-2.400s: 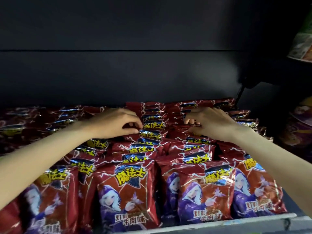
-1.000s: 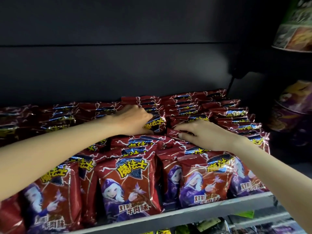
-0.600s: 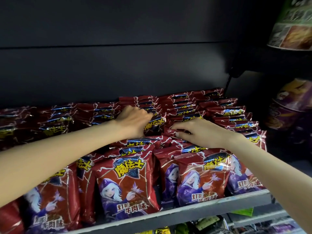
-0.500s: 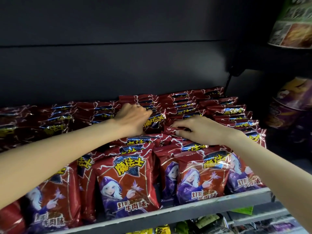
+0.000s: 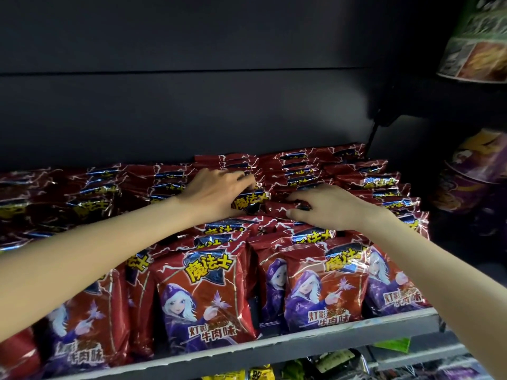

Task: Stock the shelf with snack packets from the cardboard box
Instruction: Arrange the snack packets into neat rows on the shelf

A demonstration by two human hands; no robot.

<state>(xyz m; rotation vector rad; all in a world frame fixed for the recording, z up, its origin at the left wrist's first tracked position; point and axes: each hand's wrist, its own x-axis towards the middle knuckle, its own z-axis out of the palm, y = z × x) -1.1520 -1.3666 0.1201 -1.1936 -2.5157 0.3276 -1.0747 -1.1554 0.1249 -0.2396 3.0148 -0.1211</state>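
Left hand (image 5: 216, 194) fingers curled onto the top edge of a red snack packet (image 5: 251, 202) mid-row; right hand (image 5: 326, 207) fingers bent, thumb under, pinching the neighbouring packet (image 5: 279, 208); both packets stand among packed rows on the shelf (image 5: 301, 342).

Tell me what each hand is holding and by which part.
Left hand grips a red packet by its top edge. Right hand pinches the top edge of the neighbouring packet in the next row.

Left hand (image 5: 216, 194) fingers hidden behind packets (image 5: 251, 202), cups (image 5: 477, 42) cut off right
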